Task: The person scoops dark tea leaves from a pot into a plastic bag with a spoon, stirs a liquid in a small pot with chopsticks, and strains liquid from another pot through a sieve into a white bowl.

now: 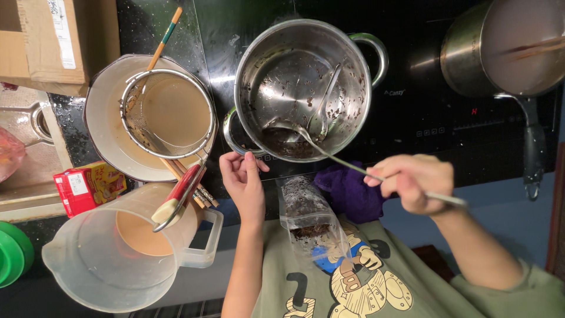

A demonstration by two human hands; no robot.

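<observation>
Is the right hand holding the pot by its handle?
No: the right hand holds a long metal spoon that reaches into the steel pot, while the left hand is at the pot's near handle.

One head camera looks steeply down, close over the stove; the pot lies just beyond the left hand and right hand.

the left hand grips the near handle of a steel stockpot tipped toward the person on a black induction cooktop. the right hand holds a long metal spoon scraping dark dregs inside. a clear plastic bag of dark residue sits below, beside a purple cloth. left stand a wire strainer over a bowl and a plastic jug of tan liquid.
</observation>
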